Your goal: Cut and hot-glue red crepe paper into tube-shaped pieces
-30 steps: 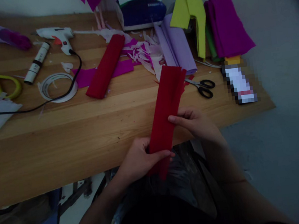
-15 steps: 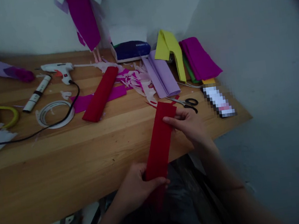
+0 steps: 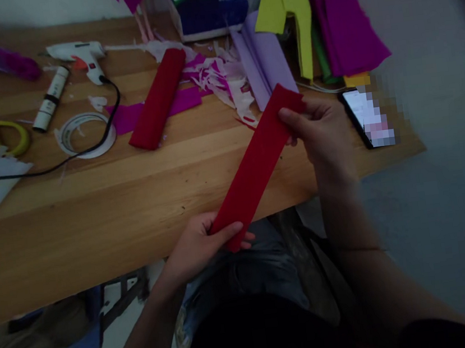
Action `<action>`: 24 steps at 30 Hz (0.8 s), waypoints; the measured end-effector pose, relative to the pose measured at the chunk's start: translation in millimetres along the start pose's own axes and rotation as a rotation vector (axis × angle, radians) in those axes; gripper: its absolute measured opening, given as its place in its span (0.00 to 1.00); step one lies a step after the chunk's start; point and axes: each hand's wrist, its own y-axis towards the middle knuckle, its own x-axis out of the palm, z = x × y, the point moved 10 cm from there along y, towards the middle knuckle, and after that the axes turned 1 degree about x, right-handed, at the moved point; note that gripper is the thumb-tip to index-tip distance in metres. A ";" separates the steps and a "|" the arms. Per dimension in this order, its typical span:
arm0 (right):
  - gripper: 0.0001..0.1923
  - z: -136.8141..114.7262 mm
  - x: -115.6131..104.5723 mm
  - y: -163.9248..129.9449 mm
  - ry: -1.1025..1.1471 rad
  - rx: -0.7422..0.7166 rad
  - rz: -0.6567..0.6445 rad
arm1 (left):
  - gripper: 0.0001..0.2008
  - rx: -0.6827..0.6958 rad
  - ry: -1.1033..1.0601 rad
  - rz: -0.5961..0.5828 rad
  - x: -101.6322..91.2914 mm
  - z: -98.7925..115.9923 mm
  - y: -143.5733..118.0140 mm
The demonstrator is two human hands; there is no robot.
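Observation:
A long red crepe paper strip [image 3: 257,165], flat and possibly folded, is stretched at a slant between my two hands over the table's front edge. My left hand [image 3: 205,242] grips its lower end, thumb on top and fingers beneath. At the upper end, my right hand [image 3: 315,124] pinches the strip between thumb and fingers. Behind it on the table lies a second, thicker red folded piece [image 3: 158,101], resting across a magenta strip [image 3: 183,102]. The scissors seen earlier are hidden behind my right hand and the strip.
White and magenta scraps [image 3: 224,76] lie near a lilac folded sheet [image 3: 258,58]. A glue gun [image 3: 88,56], marker [image 3: 51,100], tape roll [image 3: 84,136] and yellow-handled tool [image 3: 11,136] are on the left. A phone [image 3: 367,118] lies near the right edge; its neighbours are yellow [image 3: 286,12] and magenta sheets [image 3: 348,27].
The view has tipped downward, so the table sits higher. The red strip has turned to a flatter slant, its upper end swinging right with my right hand; both hands keep hold.

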 end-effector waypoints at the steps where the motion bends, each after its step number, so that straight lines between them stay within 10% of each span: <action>1: 0.09 0.0 -2.0 2.7 0.014 -0.008 0.012 | 0.11 0.003 0.008 0.000 -1.6 -0.7 -1.6; 24: 0.05 55.1 10.6 28.3 0.042 0.255 -0.037 | 0.09 0.001 -0.209 -0.312 38.9 14.6 -13.0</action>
